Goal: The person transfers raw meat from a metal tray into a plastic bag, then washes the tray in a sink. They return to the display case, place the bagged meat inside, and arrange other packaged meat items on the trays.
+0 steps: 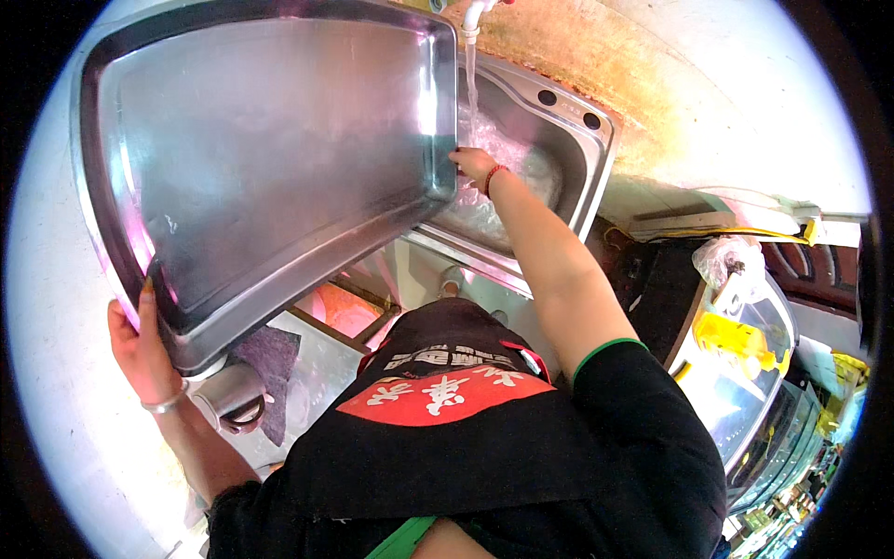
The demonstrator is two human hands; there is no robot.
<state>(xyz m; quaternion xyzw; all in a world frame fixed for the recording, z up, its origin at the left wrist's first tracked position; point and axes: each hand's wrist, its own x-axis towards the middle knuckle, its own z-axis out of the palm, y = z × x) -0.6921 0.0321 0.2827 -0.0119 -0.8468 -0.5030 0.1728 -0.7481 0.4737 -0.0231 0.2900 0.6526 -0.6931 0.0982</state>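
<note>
A large rectangular metal tray (270,168) with raised sides is held up at the upper left, its inside facing me. My left hand (147,349) grips its near left corner, the thumb lying over the rim. On the tray's right side, my right hand (476,168) has its fingers closed at the edge, above the sink. Behind and to the right of the tray is a stainless steel sink (596,154), partly hidden by it. A stream of water (471,84) runs from a white tap (472,28) into the basin.
A metal pot (228,396) and a dark cloth (270,363) lie below the tray's near corner. At the right stand a counter with a yellow bottle-like item (736,343) and a clear plastic bag (728,259). A stained wall (624,65) rises behind the sink.
</note>
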